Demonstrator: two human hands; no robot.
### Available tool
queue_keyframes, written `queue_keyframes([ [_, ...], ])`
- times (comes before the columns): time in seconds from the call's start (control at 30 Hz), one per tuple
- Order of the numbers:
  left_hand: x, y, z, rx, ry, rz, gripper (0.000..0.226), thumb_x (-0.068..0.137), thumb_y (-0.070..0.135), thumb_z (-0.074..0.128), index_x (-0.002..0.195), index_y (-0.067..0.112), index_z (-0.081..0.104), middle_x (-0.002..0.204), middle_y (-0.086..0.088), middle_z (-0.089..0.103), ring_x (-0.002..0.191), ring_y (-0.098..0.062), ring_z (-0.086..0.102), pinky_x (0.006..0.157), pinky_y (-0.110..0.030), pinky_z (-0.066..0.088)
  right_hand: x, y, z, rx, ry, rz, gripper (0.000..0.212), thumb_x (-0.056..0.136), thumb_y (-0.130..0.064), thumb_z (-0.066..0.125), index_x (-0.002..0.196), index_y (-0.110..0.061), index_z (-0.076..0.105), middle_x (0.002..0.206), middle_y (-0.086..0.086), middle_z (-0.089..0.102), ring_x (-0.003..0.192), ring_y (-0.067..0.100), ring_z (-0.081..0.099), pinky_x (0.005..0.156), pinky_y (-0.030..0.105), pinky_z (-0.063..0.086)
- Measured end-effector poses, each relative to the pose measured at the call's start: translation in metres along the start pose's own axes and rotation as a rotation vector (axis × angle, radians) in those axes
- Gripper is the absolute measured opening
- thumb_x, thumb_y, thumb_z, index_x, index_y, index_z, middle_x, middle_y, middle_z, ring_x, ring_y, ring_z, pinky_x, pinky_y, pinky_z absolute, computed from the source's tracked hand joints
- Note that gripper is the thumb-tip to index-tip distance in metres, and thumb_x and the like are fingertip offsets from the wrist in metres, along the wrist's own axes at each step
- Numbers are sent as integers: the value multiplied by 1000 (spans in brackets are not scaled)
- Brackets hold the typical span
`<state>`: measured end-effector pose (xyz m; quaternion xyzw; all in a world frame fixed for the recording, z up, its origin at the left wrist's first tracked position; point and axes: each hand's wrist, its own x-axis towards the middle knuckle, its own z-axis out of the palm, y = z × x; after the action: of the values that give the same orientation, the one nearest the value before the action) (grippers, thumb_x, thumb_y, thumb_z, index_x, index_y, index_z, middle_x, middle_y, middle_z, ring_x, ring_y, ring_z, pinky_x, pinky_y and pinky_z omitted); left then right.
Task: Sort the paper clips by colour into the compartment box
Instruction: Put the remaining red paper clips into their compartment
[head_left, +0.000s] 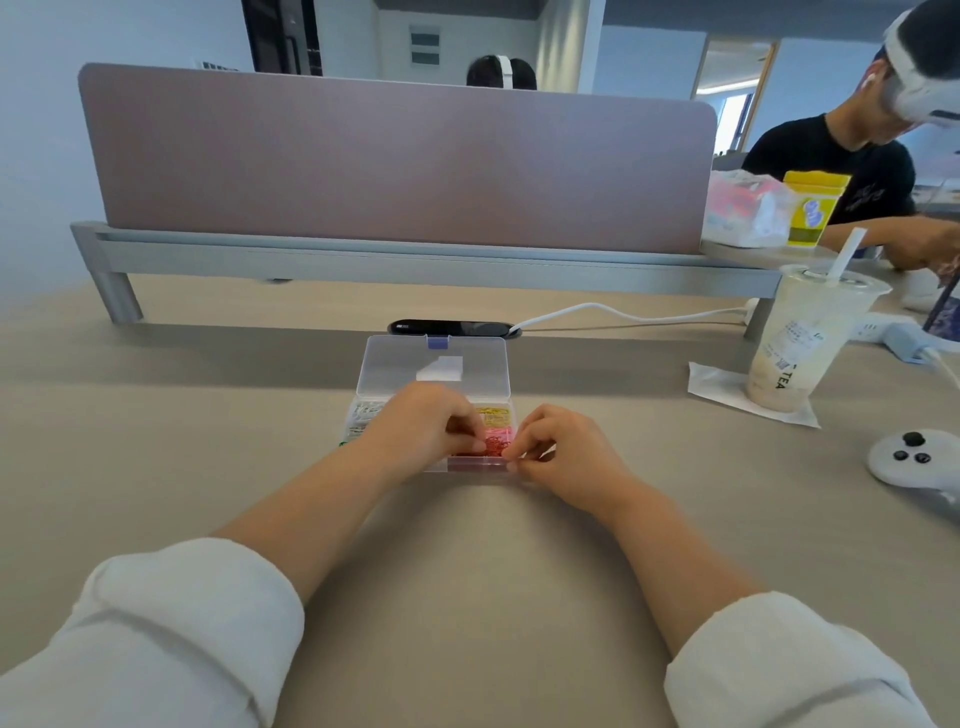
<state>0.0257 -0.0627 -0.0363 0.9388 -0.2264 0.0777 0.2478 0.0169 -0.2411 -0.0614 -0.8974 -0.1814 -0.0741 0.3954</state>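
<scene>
Beige counter (208, 415), clear plastic compartment box (395, 364) open. Left hand (415, 423) fingers curl over red paper clips (493, 444). Right hand (563, 457) fingers pinch at its near-right corner, and I cannot tell what either holds. Best to release low, inside red.

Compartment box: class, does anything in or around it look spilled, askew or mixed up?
Nothing stands out. The compartment box sits square on the table, lid laid back. Yellow clips, pink clips and red clips lie in separate compartments, none visible loose on the table. The left hand hides the middle compartments.
</scene>
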Motion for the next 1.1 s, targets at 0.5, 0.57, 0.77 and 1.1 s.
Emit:
queue_keyframes([
  [0.5,-12,-9,11,34,118,251,26,83,13,64,108,15,70,90,-4,69,81,-19,63,72,-15,39,-1,-4,-6,-157,5,-147,11,73,-5,69,81,-13,71,78,-7,56,64,-4,48,63,3,37],
  [0.57,-12,-9,12,62,141,265,27,81,20,62,106,19,71,85,-3,73,76,-19,65,68,-18,41,0,-5,-4,-194,-23,-158,13,75,-5,68,83,-12,74,78,-3,59,62,-4,48,63,3,37],
  [0.77,-15,-14,12,-84,163,246,28,91,9,49,113,13,66,96,-1,73,86,-8,65,78,-14,47,3,-6,-1,-196,34,-186,18,72,-4,58,80,-10,73,81,5,65,64,10,51,62,3,36],
  [1.1,4,-61,-24,-284,309,-424,42,93,6,41,135,12,41,138,0,40,124,-19,40,103,-29,30,12,-15,13,-255,-19,-229,7,75,-21,70,75,-14,70,69,-15,49,61,1,45,65,17,40],
])
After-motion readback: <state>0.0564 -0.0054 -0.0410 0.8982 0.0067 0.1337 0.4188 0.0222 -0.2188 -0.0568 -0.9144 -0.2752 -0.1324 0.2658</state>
